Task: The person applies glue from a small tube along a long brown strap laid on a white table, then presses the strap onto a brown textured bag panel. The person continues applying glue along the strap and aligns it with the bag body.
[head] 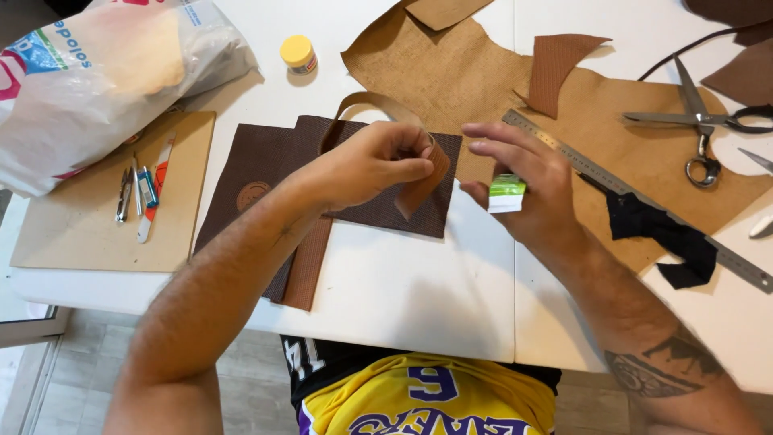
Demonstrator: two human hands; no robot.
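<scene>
Left hand [378, 161]: your grip is pinched shut on the strap [419, 181], folded at your fingertips.
Right hand [527, 189]: fingers spread, small tube [507, 193] against the palm.
Tip: keep the fold tight, just above the brown sheet [266, 153].

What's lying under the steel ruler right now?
The steel ruler lies across the tan leather sheet and a black scrap. The right hand hides its near end's underside.

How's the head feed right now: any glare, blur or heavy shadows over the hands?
Head view: even, soft light; faint shadows under the left hand and right hand on the white table; mild sheen on the plastic bag; the leather strip is sharp; slight wide-angle bending at the edges.
</scene>
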